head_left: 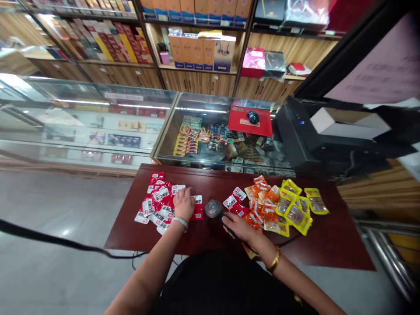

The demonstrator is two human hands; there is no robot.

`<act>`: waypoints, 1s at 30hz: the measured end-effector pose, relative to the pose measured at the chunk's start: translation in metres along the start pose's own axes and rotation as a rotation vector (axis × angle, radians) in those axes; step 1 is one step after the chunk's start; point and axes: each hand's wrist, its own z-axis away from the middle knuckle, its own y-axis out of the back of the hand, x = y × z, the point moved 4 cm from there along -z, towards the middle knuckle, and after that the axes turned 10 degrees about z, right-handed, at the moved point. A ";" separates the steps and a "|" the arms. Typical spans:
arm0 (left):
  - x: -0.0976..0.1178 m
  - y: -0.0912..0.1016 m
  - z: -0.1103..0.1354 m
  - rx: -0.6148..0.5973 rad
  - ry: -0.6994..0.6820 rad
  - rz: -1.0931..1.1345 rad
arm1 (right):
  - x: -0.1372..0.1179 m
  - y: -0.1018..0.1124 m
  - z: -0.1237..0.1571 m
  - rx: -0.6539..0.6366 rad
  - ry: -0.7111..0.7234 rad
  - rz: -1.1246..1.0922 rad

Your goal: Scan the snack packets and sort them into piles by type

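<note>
The left hand [183,204] lies on the red packets [159,203] on the table [328,245]; whether it grips one I cannot tell. The right hand [238,227] rests flat, fingers apart, just beside the round grey device [213,208].

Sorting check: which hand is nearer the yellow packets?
Right. The right hand lies left of the yellow packets, by the orange packets; the left hand rests on the red packets, farther left.
</note>
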 end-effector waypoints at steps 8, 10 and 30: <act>0.104 -0.086 -0.003 -0.417 -0.205 0.172 | 0.025 0.054 0.044 0.293 -0.030 -0.127; 0.124 -0.096 -0.007 -0.460 -0.165 0.147 | 0.030 0.066 0.054 0.361 -0.056 -0.184; 0.080 -0.127 -0.039 -0.498 0.279 0.671 | 0.043 0.084 0.058 0.452 -0.051 -0.313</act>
